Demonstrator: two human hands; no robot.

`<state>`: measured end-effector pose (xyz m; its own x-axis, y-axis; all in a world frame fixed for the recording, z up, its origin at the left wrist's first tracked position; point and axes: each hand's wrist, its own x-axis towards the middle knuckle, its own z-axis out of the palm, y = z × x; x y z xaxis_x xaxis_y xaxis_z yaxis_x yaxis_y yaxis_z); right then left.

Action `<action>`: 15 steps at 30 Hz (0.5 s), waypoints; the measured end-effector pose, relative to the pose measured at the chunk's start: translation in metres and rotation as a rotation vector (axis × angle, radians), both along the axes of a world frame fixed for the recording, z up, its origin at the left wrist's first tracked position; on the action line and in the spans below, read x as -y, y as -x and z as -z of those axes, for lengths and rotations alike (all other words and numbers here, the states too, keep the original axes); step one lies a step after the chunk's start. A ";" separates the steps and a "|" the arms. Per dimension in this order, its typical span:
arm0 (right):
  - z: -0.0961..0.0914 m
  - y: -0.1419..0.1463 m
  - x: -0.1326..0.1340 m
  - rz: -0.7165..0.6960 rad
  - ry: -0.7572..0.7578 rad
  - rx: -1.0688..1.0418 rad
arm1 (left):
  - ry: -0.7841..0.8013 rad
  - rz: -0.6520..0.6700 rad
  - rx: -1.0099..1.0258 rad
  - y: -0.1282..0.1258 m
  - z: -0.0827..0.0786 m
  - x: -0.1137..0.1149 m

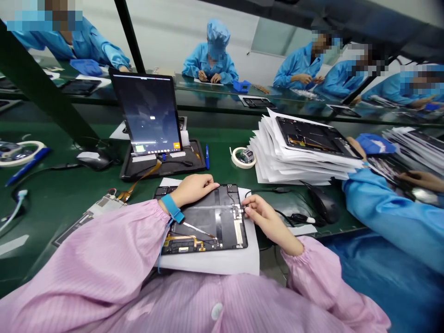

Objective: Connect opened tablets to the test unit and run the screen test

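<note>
An opened tablet back housing (204,217) lies on white paper (222,266) in front of me. Black inside, it shows orange flex strips and a small circuit board (237,212) at its right edge. My left hand (194,188) rests flat over the far edge of the housing, fingers stretched out. A blue wrist strap (172,208) circles that wrist. At the right edge, beside the small board, my right hand (262,215) is closed in a pinch. A thin black cable runs up to its fingertips; the plug there is mostly covered by them.
Behind stands a lit tablet screen (149,115) in a black tray (128,171). A paper stack (298,169) bearing another housing (315,136), a tape roll (239,162) and a mouse (322,203) lie right. Left are loose parts (107,206) and another mouse (93,158). A co-worker's sleeve (378,203) is close right.
</note>
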<state>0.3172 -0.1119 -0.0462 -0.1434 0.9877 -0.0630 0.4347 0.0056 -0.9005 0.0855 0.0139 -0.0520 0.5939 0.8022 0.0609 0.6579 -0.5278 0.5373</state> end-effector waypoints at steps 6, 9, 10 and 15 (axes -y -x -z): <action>-0.002 0.022 0.015 0.081 -0.285 0.767 | 0.016 -0.017 0.007 -0.001 -0.002 0.000; 0.006 0.034 0.019 0.100 -0.324 0.886 | 0.015 -0.023 0.004 -0.001 -0.003 0.001; 0.009 0.037 0.019 0.110 -0.316 0.896 | 0.011 -0.022 0.003 -0.001 -0.003 0.001; 0.009 0.027 0.018 0.087 -0.333 0.761 | -0.005 -0.016 0.020 -0.001 -0.001 0.000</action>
